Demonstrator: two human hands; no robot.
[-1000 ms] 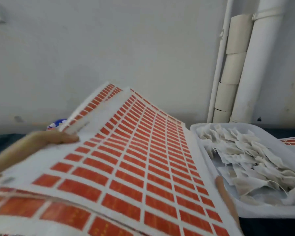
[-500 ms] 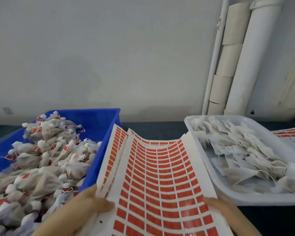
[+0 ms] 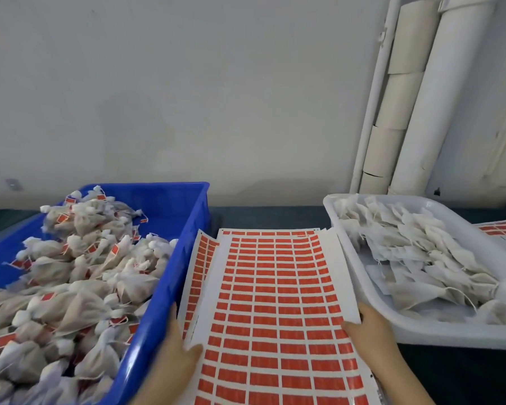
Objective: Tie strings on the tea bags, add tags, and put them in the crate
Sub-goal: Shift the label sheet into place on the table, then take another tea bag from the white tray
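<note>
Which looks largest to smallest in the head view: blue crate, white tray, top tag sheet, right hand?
1. blue crate
2. top tag sheet and white tray: alike, both cut off by the frame, so unranked
3. right hand: nearest, yet smallest

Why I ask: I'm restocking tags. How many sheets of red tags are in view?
3. One sheet lies in the middle; a second peeks from under its left edge; a third is far right, behind the tray. More may hide beneath.
</note>
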